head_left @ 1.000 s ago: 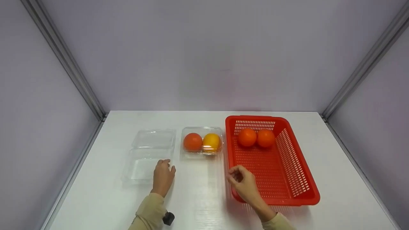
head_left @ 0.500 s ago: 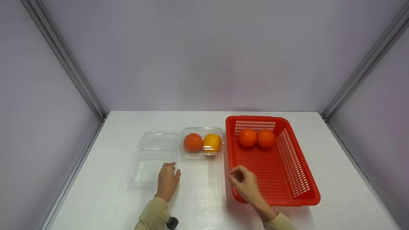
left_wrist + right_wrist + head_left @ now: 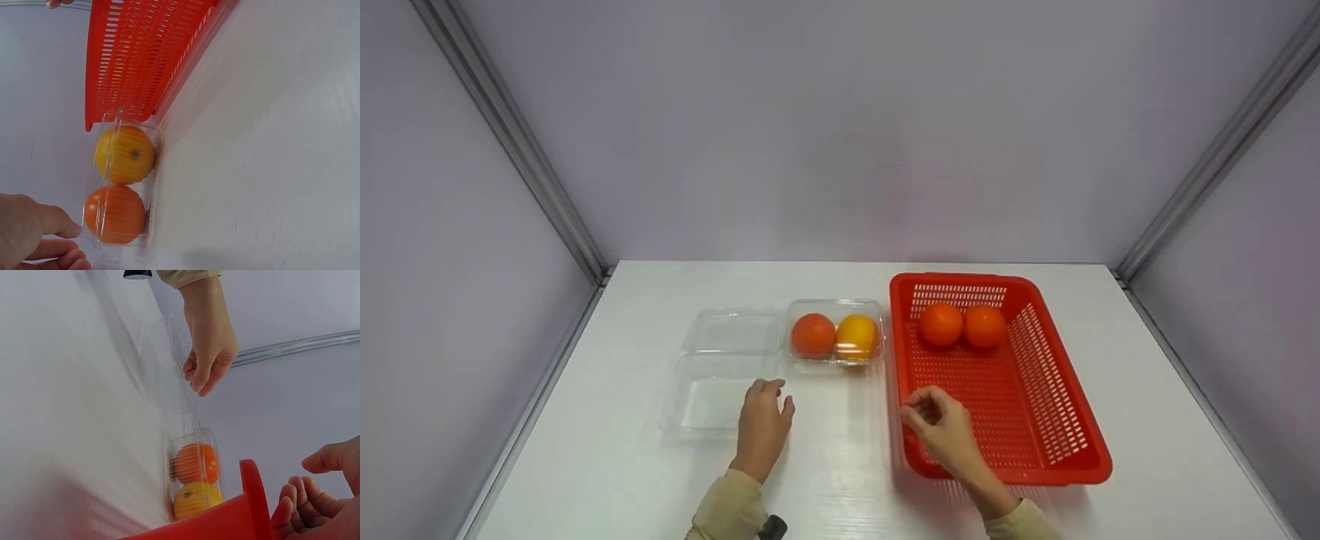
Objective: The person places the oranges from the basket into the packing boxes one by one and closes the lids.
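Note:
My left hand (image 3: pixel 765 426) hovers at the right edge of an open, clear plastic clamshell box (image 3: pixel 720 401), fingers loosely bent and holding nothing. Seen from the right wrist, its fingertips are above the box's rim; touching cannot be told. At the red basket's left rim, my right hand (image 3: pixel 945 431) has its fingers loosely curled, thumb apart from them, with nothing between. A closed clear clamshell box (image 3: pixel 834 306) stands behind the hands, containing a red-orange round fruit (image 3: pixel 813 335) and a yellow fruit (image 3: pixel 857 336).
The red perforated basket (image 3: pixel 990 420) stands at the right, close beside the closed box. Two oranges (image 3: pixel 941 324) lie against each other at its far end. A white table (image 3: pixel 840 480) bears everything, with grey-white walls around its back and sides.
The open clamshell box shifted right toward the closed one with my left hand, then stopped. The left hand has since moved slightly farther right. My right hand has barely moved.

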The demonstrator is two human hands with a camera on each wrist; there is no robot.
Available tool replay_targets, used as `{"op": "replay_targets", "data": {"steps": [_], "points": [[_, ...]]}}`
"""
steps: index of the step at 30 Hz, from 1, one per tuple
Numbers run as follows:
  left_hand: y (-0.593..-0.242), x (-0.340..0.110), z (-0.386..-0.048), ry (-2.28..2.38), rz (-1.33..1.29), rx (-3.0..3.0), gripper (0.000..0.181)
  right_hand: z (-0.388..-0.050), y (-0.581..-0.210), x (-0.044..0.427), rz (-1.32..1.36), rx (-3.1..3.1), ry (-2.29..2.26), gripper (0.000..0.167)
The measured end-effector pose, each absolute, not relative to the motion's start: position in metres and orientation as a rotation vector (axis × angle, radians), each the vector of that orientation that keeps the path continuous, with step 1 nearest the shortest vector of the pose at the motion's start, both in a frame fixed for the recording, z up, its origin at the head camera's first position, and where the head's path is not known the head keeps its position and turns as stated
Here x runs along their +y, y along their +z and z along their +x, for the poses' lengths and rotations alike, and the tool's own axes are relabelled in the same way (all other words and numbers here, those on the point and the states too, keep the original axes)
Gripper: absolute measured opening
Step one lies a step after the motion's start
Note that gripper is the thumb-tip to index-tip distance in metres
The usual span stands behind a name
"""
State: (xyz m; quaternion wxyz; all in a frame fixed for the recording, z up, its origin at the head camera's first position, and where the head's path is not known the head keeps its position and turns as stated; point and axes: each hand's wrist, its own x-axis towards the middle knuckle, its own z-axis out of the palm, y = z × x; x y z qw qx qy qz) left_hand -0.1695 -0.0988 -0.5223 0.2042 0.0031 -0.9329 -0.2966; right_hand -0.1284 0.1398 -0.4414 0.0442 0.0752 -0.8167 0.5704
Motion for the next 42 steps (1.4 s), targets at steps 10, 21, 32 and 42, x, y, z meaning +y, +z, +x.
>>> {"op": "replay_targets", "data": {"steps": [10, 21, 32, 42], "points": [[-0.531, -0.077, -0.157, -0.79, -0.181, -2.561, 0.017, -0.135, -0.452, 0.154, 0.186, -2.491, 1.739, 0.008], [-0.531, -0.052, -0.151, -0.889, -0.291, -2.605, 0.014, -0.149, -0.459, 0.197, 0.068, -2.531, 1.603, 0.01], [-0.525, -0.035, -0.154, -0.996, -0.375, -2.577, 0.011, -0.152, -0.453, 0.253, -0.077, -2.618, 1.327, 0.017], [-0.515, -0.025, -0.159, -1.049, -0.434, -2.533, 0.011, -0.151, -0.455, 0.294, -0.294, -2.632, 1.156, 0.023]]}}
